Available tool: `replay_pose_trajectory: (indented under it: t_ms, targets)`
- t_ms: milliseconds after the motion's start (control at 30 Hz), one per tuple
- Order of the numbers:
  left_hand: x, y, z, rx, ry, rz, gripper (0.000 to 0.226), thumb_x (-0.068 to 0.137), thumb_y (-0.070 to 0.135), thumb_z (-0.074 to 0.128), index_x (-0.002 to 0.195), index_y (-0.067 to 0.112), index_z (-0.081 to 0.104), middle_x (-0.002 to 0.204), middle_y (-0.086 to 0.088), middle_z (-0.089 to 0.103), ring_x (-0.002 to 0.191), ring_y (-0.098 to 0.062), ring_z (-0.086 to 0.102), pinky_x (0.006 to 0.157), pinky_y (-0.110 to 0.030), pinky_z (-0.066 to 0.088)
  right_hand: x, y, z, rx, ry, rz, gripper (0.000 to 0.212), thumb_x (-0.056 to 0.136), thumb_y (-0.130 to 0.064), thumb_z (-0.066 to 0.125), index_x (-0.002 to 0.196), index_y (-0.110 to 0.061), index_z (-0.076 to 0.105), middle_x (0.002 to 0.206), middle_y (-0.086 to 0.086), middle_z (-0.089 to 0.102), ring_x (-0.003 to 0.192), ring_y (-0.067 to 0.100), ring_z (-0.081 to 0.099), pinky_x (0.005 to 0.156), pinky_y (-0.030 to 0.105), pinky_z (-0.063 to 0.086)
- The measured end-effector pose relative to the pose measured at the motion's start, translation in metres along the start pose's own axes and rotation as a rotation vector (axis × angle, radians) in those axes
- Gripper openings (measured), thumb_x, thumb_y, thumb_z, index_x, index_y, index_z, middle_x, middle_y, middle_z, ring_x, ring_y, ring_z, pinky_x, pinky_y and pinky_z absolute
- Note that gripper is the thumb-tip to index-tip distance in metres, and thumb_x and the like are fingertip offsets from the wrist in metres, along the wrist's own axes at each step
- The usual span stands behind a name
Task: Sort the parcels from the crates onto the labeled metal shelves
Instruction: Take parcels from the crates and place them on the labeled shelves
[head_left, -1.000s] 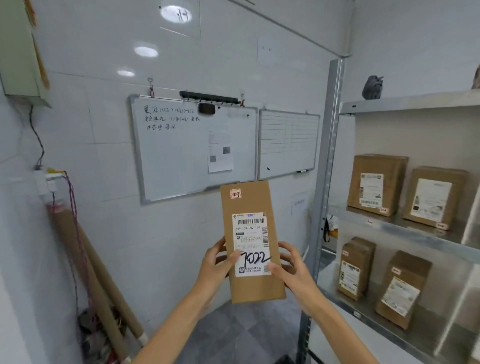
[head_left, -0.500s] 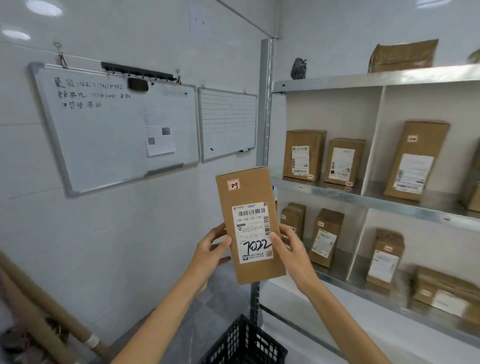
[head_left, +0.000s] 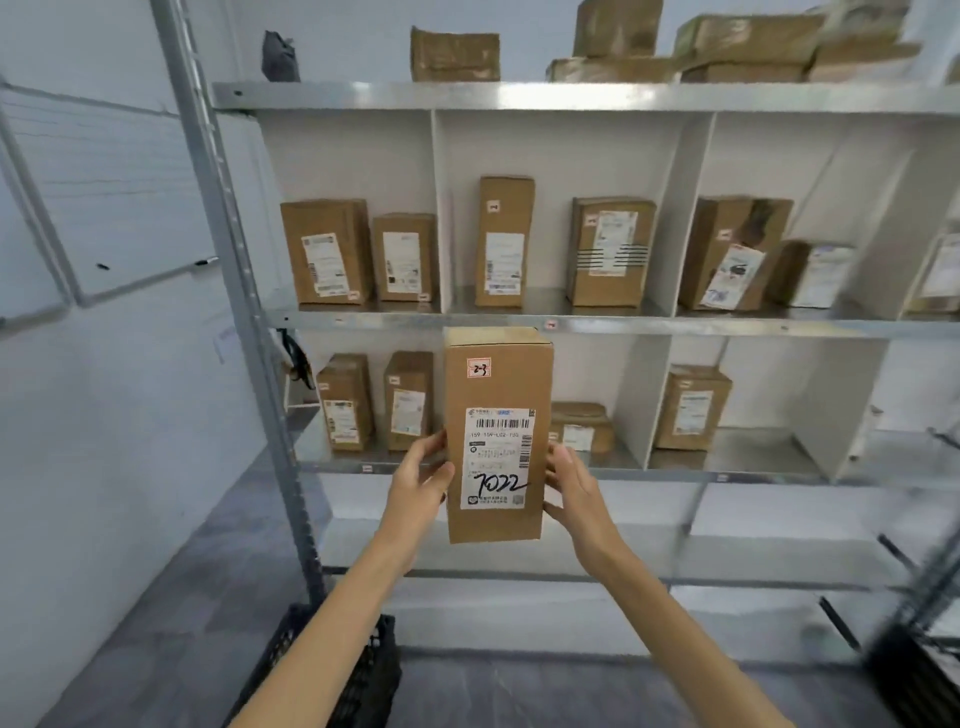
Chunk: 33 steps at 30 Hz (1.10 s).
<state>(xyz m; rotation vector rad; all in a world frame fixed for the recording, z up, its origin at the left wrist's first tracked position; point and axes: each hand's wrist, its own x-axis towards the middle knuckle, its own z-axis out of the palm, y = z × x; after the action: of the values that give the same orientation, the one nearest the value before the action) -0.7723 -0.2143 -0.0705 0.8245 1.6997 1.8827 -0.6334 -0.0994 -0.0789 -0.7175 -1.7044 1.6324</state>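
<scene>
I hold a tall brown cardboard parcel (head_left: 496, 387) upright in front of the metal shelving (head_left: 571, 326). Its white shipping label reads "7022" in black marker, and a small red-edged sticker near the top reads "2-3". My left hand (head_left: 420, 480) grips its left edge and my right hand (head_left: 570, 486) grips its right edge. The parcel covers part of the lower shelf's middle compartment. Small tags sit along the shelf edges.
Brown parcels stand in the divided compartments of two shelf levels, and more lie on the top shelf (head_left: 623, 96). A black plastic crate (head_left: 358, 675) sits on the floor below my left arm. Whiteboards (head_left: 104, 208) hang on the left wall. A steel upright (head_left: 228, 260) frames the shelving.
My view has swung right from the whiteboard wall to face the shelving head-on. The parcel stays upright between both hands and is now in front of the shelves.
</scene>
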Motion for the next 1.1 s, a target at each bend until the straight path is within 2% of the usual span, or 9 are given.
replay_pose_trajectory:
  t_ms: [100, 200, 300, 400, 500, 667, 800, 933, 1100]
  targets:
    - [0.001, -0.002, 0.046, -0.035, -0.107, -0.072, 0.045, 0.09, -0.012, 0.039, 0.121, 0.018, 0.051, 0.109, -0.002, 0.061, 0.107, -0.02, 0.058, 0.076, -0.027, 0.053, -0.01, 0.005, -0.044, 0.011, 0.118, 0.025, 0.03, 0.099, -0.047, 0.032, 0.109, -0.03, 0.053, 0.113, -0.004, 0.063, 0.109, 0.009, 0.057, 0.094, 0.039, 0.048]
    - [0.003, -0.008, 0.092, 0.008, -0.198, -0.101, 0.057, 0.085, -0.02, 0.031, 0.124, 0.018, 0.05, 0.115, -0.003, 0.059, 0.113, -0.021, 0.055, 0.079, -0.029, 0.053, -0.017, 0.008, -0.087, 0.002, 0.221, 0.025, 0.029, 0.097, -0.051, 0.031, 0.103, -0.03, 0.051, 0.107, -0.004, 0.063, 0.103, 0.007, 0.058, 0.092, 0.039, 0.049]
    - [0.005, -0.015, 0.142, 0.122, -0.267, -0.034, 0.053, 0.088, -0.014, 0.039, 0.129, 0.02, 0.047, 0.121, 0.002, 0.059, 0.116, -0.015, 0.054, 0.091, -0.035, 0.052, -0.021, 0.009, -0.132, 0.039, 0.279, 0.045, 0.029, 0.097, -0.051, 0.032, 0.102, -0.028, 0.048, 0.107, -0.004, 0.061, 0.104, 0.007, 0.057, 0.089, 0.036, 0.048]
    - [0.008, -0.021, 0.196, 0.203, -0.323, 0.035, 0.049, 0.089, -0.005, 0.053, 0.127, 0.024, 0.048, 0.116, 0.015, 0.059, 0.112, -0.004, 0.054, 0.096, -0.031, 0.05, -0.02, 0.01, -0.184, 0.064, 0.319, 0.051, 0.032, 0.097, -0.052, 0.032, 0.104, -0.025, 0.046, 0.111, -0.001, 0.06, 0.109, 0.011, 0.056, 0.092, 0.038, 0.046]
    - [0.014, -0.028, 0.253, 0.226, -0.359, 0.038, 0.046, 0.088, -0.006, 0.053, 0.126, 0.021, 0.051, 0.12, 0.011, 0.059, 0.115, -0.005, 0.053, 0.098, -0.036, 0.049, -0.013, 0.012, -0.243, 0.038, 0.37, 0.068, 0.033, 0.097, -0.051, 0.032, 0.105, -0.023, 0.047, 0.112, 0.002, 0.06, 0.111, 0.015, 0.056, 0.097, 0.042, 0.046]
    - [0.011, -0.026, 0.348, 0.087, -0.417, -0.041, 0.05, 0.086, -0.018, 0.031, 0.116, 0.016, 0.053, 0.108, 0.003, 0.062, 0.102, -0.009, 0.058, 0.067, -0.015, 0.053, -0.008, 0.015, -0.336, -0.06, 0.442, 0.036, 0.029, 0.096, -0.051, 0.033, 0.101, -0.026, 0.048, 0.105, -0.007, 0.06, 0.101, 0.005, 0.055, 0.096, 0.039, 0.044]
    - [0.014, -0.031, 0.406, 0.028, -0.431, -0.043, 0.037, 0.095, -0.005, 0.033, 0.112, 0.019, 0.055, 0.105, 0.006, 0.063, 0.098, -0.004, 0.059, 0.065, -0.013, 0.051, -0.001, 0.021, -0.393, -0.103, 0.485, 0.033, 0.027, 0.097, -0.048, 0.034, 0.098, -0.026, 0.049, 0.103, -0.005, 0.061, 0.103, 0.01, 0.056, 0.097, 0.042, 0.045]
    - [0.025, -0.043, 0.451, 0.013, -0.409, -0.067, 0.026, 0.101, 0.014, 0.035, 0.116, 0.016, 0.055, 0.11, 0.001, 0.063, 0.099, -0.006, 0.059, 0.073, -0.018, 0.051, 0.011, 0.03, -0.432, -0.067, 0.504, 0.049, 0.026, 0.097, -0.048, 0.035, 0.097, -0.026, 0.05, 0.103, -0.004, 0.061, 0.102, 0.01, 0.056, 0.096, 0.042, 0.046]
    - [0.048, -0.057, 0.492, 0.008, -0.394, -0.125, 0.024, 0.101, 0.027, 0.036, 0.109, 0.018, 0.057, 0.101, 0.005, 0.065, 0.094, -0.005, 0.06, 0.077, -0.023, 0.049, 0.036, 0.044, -0.468, -0.025, 0.521, 0.071, 0.025, 0.1, -0.042, 0.034, 0.096, -0.024, 0.05, 0.103, -0.001, 0.06, 0.098, 0.006, 0.057, 0.08, 0.03, 0.049]
